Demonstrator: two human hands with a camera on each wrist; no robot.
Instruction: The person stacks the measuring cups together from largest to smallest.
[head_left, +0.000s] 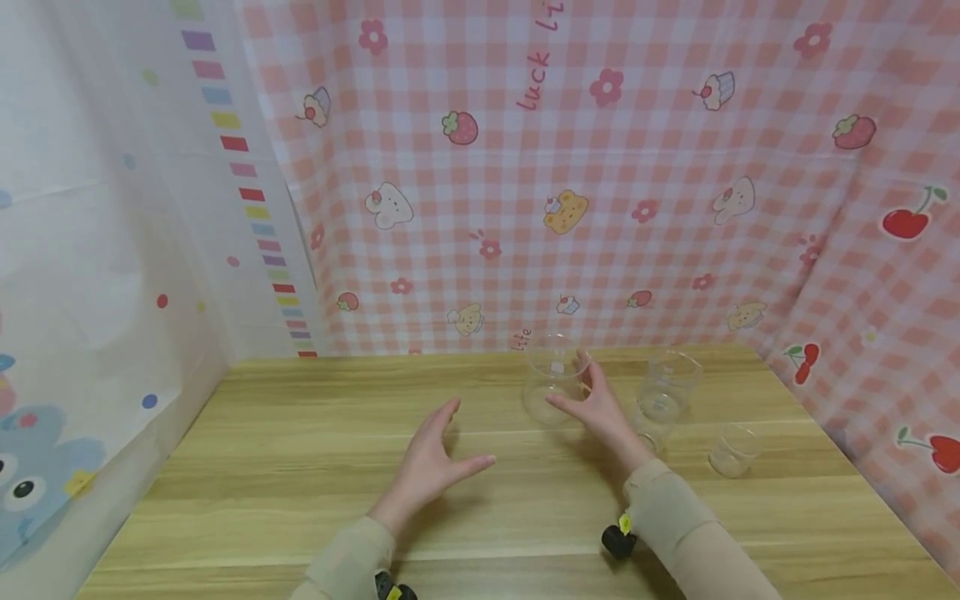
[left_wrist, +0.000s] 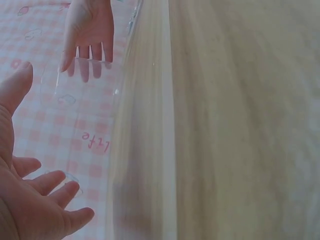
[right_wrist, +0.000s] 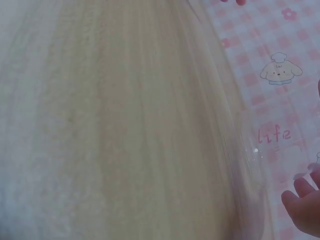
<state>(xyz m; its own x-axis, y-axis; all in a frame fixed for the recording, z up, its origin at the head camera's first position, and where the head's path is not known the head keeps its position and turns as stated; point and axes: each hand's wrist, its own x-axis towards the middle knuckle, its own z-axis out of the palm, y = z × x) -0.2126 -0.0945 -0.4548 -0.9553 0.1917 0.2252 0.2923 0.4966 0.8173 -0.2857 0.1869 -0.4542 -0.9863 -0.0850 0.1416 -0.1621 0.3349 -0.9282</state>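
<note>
A large clear glass beaker stands upright toward the back of the wooden table. My right hand is at its right side, thumb in front and fingers reaching along the far side, spread rather than curled. In the left wrist view the right hand's straight fingertips overlap the beaker's rim. To the beaker's left and nearer me, my left hand hangs over the table with thumb and fingers apart, holding nothing. The right wrist view catches the beaker with a few fingertips at the right edge.
Right of my right hand stands another clear glass beaker, with a smaller glass vessel close in front. A small clear beaker is farther right. Checked cloth hangs along the table's back edge, and cloth also hangs at both sides.
</note>
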